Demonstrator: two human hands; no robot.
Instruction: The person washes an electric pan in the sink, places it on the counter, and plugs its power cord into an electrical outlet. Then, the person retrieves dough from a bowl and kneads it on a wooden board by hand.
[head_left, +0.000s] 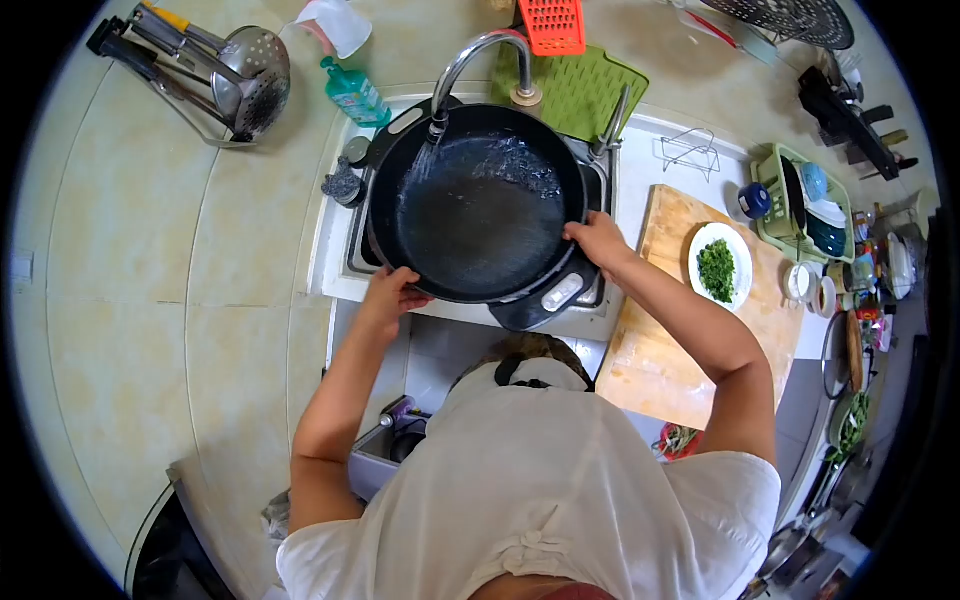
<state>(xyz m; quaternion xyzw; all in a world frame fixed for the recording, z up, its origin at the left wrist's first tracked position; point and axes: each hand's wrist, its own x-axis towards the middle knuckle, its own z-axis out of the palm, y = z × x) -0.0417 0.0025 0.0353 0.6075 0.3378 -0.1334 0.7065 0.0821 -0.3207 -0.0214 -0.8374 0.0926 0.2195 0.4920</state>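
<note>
A large round black pan [480,235] sits over the sink [352,255], with water in it. From the curved chrome faucet [460,62] water runs into its far left part. My left hand [393,298] is closed on the pan's near left rim, the fingers partly beneath it. On the right side, my right hand [598,240] grips the rim, thumb on top. A wide handle with a light grey inset sticks out at the pan's near right; another handle shows at the far left. The pan hides most of the sink basin.
Right of the sink, a wooden board [650,345] bears a white plate [706,240] of chopped greens [717,270]. A green soap bottle [355,92] stands behind left, a green drainboard [572,95] behind. A green basket [785,165] holds dishes at far right.
</note>
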